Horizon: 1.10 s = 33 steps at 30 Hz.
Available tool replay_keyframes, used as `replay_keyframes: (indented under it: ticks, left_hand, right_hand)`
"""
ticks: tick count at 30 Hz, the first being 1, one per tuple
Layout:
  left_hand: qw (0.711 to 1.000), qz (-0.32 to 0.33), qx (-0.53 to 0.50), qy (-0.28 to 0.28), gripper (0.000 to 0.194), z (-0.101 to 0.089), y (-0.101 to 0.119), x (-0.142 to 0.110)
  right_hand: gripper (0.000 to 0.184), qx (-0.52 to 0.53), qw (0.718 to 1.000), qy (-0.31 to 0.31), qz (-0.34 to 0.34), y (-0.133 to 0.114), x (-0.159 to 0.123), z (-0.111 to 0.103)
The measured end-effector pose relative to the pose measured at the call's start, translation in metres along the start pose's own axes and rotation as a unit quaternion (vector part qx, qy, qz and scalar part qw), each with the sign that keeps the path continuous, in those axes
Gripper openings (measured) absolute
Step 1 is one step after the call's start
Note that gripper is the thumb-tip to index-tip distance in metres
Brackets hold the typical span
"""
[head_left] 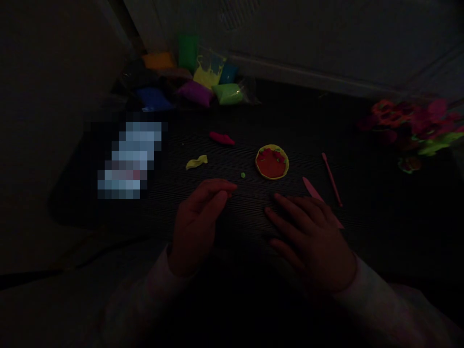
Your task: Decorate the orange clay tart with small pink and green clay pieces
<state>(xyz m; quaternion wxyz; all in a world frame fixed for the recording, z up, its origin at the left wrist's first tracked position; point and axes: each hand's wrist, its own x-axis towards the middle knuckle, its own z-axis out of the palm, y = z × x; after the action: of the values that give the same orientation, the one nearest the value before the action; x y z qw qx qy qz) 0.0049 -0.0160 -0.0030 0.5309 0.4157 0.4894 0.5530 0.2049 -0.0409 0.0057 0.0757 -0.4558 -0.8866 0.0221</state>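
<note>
In the dim head view, my left hand (197, 222) is at the table's near side, thumb against fingers in a pinch. Whatever lies between them, if anything, is hidden. My right hand (313, 237) is spread flat, fingers apart, partly covering a pink modelling-clay knife (312, 188). Beyond the hands sits a round red clay disc (270, 164) with a yellow rim (287, 169) and small red and green bits along its far part. A tiny green clay ball (242, 175) lies between the disc and my left hand. Farther left are a yellow clay strip (196, 162) and a pink-red clay piece (222, 138).
A thin pink modelling tool (332, 180) lies right of the disc. Several bags of coloured clay (195, 92) are heaped at the back left. A lit, blurred-out screen (130, 159) stands at the left. Colourful flower-like pieces (409, 118) are at the far right.
</note>
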Motion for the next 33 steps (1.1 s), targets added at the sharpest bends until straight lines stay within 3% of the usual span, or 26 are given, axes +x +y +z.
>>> replay_keyframes:
  ticks: [21, 28, 33]
  left_hand:
    - [1.000, 0.006, 0.012, 0.011, 0.017, 0.002, 0.000, 0.000]
    - [1.000, 0.007, -0.004, 0.009, 0.016, 0.001, -0.001, 0.000]
    - [1.000, 0.013, 0.012, 0.005, 0.016, 0.000, 0.000, 0.000]
  right_hand:
    - [0.041, 0.020, 1.000, -0.009, 0.020, 0.001, 0.003, 0.002]
    - [0.036, 0.113, 0.993, 0.015, 0.017, 0.010, 0.001, -0.001]
    - [0.026, 0.100, 0.993, 0.059, 0.037, 0.009, 0.003, 0.001]
